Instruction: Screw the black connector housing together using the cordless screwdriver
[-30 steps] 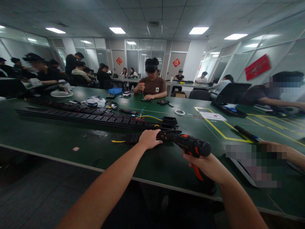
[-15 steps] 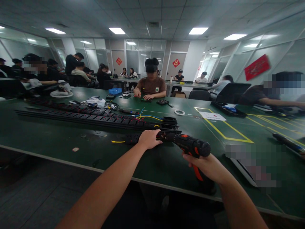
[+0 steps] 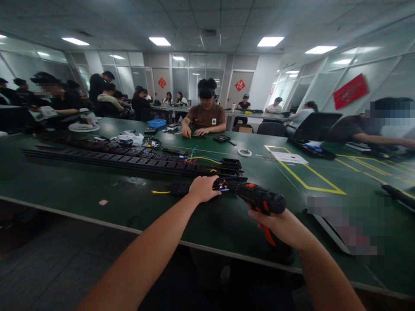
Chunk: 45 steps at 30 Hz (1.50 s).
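My right hand (image 3: 275, 222) is wrapped round the grip of a black and orange cordless drill (image 3: 261, 196). The drill points left, its nose at the end of a short black socket strip (image 3: 180, 187) lying on the table. A small bright light shows where the nose meets the strip. My left hand (image 3: 204, 188) is closed over the strip from above and covers its middle; the fingertips are partly hidden. A yellow wire (image 3: 160, 192) sticks out of the strip's left end. Behind it lie long black socket strips (image 3: 142, 162) with loose blue and yellow wires (image 3: 207, 158).
The green table (image 3: 155, 211) holds a roll of white tape (image 3: 244, 152), a paper sheet (image 3: 288, 157) inside a yellow-taped outline, and a blue basket (image 3: 157, 123). A co-worker (image 3: 205, 114) sits opposite, both hands on the table. A light-edged panel (image 3: 330, 231) lies right.
A bright light has come on at the drill's nose, and the drill has shifted very slightly. My left hand stays in place. The co-worker's hand opposite has moved a little.
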Each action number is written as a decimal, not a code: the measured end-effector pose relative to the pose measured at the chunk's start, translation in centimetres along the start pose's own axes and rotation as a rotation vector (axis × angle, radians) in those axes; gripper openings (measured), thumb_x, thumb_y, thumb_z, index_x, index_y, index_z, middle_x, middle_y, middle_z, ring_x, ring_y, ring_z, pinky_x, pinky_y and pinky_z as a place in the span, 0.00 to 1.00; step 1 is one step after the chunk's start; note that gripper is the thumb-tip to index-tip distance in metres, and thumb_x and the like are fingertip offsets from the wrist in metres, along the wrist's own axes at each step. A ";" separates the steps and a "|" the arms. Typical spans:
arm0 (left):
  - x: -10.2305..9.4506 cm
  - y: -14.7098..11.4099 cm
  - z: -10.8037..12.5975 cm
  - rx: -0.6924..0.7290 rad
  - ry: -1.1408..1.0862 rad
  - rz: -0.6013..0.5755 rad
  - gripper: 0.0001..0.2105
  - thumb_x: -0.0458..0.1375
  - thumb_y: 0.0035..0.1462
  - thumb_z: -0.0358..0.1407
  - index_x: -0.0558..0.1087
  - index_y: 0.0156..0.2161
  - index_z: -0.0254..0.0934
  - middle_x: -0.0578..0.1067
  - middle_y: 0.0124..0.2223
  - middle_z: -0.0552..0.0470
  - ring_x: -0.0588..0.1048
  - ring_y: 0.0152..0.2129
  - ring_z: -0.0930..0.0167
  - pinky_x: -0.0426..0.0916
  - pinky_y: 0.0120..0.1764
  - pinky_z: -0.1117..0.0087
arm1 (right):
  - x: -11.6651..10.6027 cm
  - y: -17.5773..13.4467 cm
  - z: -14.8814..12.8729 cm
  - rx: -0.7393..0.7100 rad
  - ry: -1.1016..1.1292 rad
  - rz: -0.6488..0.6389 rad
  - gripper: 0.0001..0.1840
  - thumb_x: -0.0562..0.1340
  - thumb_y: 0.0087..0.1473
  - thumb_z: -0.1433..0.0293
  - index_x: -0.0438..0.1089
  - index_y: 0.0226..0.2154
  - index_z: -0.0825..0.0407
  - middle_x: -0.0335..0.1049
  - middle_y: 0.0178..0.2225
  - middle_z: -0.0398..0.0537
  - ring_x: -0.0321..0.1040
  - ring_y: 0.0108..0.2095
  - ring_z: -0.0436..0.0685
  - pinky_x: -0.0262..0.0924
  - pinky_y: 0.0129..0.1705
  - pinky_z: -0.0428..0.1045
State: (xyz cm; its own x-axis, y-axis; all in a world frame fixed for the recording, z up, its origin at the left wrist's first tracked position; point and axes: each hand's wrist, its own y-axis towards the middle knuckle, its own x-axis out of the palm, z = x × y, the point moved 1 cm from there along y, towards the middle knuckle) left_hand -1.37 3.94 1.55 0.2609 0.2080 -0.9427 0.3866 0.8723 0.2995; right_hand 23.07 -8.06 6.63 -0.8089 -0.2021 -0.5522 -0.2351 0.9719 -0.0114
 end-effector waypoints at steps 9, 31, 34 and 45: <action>-0.3 -0.1 0.1 -0.005 -0.004 -0.005 0.32 0.62 0.57 0.54 0.68 0.62 0.43 0.79 0.53 0.45 0.77 0.49 0.56 0.68 0.51 0.58 | 0.0 -0.1 -0.3 -0.002 -0.021 0.004 0.19 0.66 0.52 0.53 0.72 0.37 0.51 0.69 0.28 0.43 0.67 0.28 0.56 0.65 0.33 0.52; 0.0 0.0 0.0 -0.010 0.010 -0.007 0.32 0.62 0.57 0.55 0.67 0.63 0.43 0.79 0.53 0.45 0.77 0.49 0.57 0.68 0.51 0.59 | 0.1 -0.2 -0.3 0.004 0.084 0.034 0.26 0.69 0.47 0.50 0.75 0.42 0.53 0.77 0.39 0.52 0.70 0.30 0.56 0.68 0.35 0.54; 0.1 0.0 -0.1 -0.011 0.007 -0.001 0.33 0.62 0.57 0.55 0.67 0.63 0.43 0.79 0.53 0.45 0.77 0.49 0.56 0.68 0.51 0.59 | 0.1 -0.2 -0.5 0.005 0.100 0.040 0.26 0.69 0.46 0.51 0.75 0.42 0.52 0.77 0.40 0.52 0.70 0.29 0.56 0.68 0.35 0.53; 0.1 0.0 -0.1 -0.006 0.007 0.012 0.33 0.62 0.56 0.55 0.67 0.63 0.43 0.79 0.52 0.45 0.77 0.49 0.57 0.68 0.51 0.59 | -0.3 0.3 0.3 0.053 0.073 0.015 0.22 0.68 0.50 0.53 0.74 0.41 0.52 0.75 0.36 0.48 0.69 0.29 0.56 0.67 0.35 0.52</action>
State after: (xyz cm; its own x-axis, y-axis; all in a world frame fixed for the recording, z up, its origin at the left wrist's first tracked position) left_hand -1.44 4.01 1.45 0.2593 0.2213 -0.9401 0.3785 0.8722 0.3098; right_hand 23.36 -7.67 6.55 -0.8498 -0.1937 -0.4902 -0.1950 0.9796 -0.0490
